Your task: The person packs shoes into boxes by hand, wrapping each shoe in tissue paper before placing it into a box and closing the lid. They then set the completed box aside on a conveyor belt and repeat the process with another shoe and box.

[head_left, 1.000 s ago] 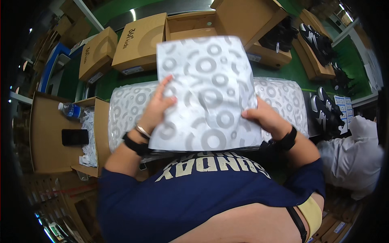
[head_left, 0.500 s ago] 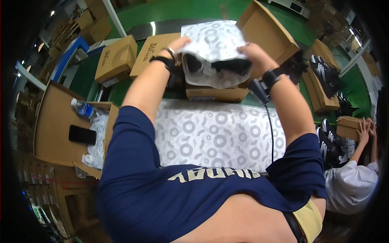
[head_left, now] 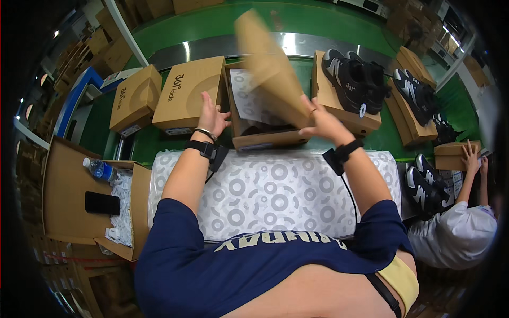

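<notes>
A cardboard shoe box (head_left: 275, 142) stands on the work surface ahead of me. Inside it, patterned wrapping paper (head_left: 248, 100) partly covers something dark that I cannot make out. The box's lid (head_left: 270, 66) is tilted up over the opening and smeared by motion. My right hand (head_left: 326, 123) is at the lid's lower right edge, thumb and fingers apart, seemingly touching it. Beside the box's left wall, my left hand (head_left: 213, 116) is open with fingers spread and holds nothing. Sheets of patterned paper (head_left: 281, 196) lie stacked in front of me.
Two closed shoe boxes (head_left: 188, 95) (head_left: 137, 100) stand on the left. Black shoes (head_left: 355, 82) rest on a box to the right, with more shoes (head_left: 416, 95) beyond. An open carton (head_left: 69, 193) holds a bottle (head_left: 99, 169) and phone (head_left: 102, 203). A co-worker's hands (head_left: 471, 159) touch a small box.
The paper-wrapped bundle has gone from my hands into the box. The lid has swung from the right over the opening. Both hands have come down and toward me.
</notes>
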### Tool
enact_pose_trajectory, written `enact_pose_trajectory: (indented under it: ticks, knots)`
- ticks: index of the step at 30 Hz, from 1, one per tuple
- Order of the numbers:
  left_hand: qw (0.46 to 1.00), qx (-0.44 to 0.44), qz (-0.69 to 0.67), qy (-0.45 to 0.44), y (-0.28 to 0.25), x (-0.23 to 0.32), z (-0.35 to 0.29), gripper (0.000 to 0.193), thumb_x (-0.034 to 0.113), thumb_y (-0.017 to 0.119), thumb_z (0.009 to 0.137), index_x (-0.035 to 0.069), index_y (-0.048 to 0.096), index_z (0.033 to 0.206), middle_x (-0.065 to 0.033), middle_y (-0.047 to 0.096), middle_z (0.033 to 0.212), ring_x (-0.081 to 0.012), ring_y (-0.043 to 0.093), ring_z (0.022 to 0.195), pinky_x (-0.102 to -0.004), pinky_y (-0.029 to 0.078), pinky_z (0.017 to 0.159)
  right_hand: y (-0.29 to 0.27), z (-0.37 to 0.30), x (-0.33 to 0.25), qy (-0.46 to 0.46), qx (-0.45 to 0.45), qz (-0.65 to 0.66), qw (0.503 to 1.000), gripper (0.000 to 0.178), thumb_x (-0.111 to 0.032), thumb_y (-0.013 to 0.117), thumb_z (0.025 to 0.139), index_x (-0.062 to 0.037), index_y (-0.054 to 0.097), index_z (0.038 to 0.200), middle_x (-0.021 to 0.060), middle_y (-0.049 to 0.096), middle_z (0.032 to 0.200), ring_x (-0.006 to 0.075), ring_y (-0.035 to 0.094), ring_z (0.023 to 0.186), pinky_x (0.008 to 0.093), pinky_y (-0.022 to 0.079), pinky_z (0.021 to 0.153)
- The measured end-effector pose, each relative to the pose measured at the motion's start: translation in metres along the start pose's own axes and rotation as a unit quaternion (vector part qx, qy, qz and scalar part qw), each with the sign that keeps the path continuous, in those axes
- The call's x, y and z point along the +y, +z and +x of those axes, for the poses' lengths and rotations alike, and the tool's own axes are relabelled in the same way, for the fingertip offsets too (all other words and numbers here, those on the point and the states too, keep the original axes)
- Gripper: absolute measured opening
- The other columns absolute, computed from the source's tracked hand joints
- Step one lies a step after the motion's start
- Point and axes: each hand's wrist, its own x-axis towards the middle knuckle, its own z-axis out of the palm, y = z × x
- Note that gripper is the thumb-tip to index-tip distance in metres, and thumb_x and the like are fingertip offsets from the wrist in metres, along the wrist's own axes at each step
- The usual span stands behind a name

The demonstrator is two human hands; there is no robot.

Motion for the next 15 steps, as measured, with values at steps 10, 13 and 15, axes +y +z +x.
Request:
enact_pose_trajectory:
  ticks: [10,13,15]
  knots:
    - [0.66,0.121,0.739,0.055,0.024,-0.019,0.027,0.047,0.034,0.05,0.082,0.011,0.045,0.123,-0.0231,0.053,0.11,-0.0368,0.052,0.1,-0.0388,0.042,0.085,0.035,-0.018,0.017,-0.03,0.194,0.127,0.972,0.054,-0.018,0.069,0.067,-0.0089,0.05,0.116,0.0179,0.045,0.118,0.0305,0.05,0.099,0.0351,0.042,0.087]
    - [0.559,-0.062,0.821,0.095,0.093,-0.03,0.021,0.057,0.042,0.061,0.07,0.019,0.048,0.12,-0.0206,0.051,0.113,-0.0379,0.045,0.109,-0.0479,0.037,0.091,-0.008,-0.025,0.031,-0.018,0.419,0.056,0.906,0.047,-0.009,0.069,0.064,-0.0026,0.052,0.107,0.0153,0.05,0.105,0.0301,0.05,0.098,0.035,0.041,0.086]
    - [0.539,-0.139,0.783,0.277,0.137,-0.06,0.003,0.063,0.044,0.065,0.065,0.025,0.046,0.122,-0.0188,0.036,0.129,-0.0404,0.03,0.12,-0.0641,0.023,0.092,-0.036,-0.017,0.039,0.116,0.462,0.041,0.878,0.066,-0.012,0.07,0.065,-0.0044,0.039,0.122,0.0185,0.039,0.116,0.0334,0.046,0.102,0.0366,0.039,0.088]
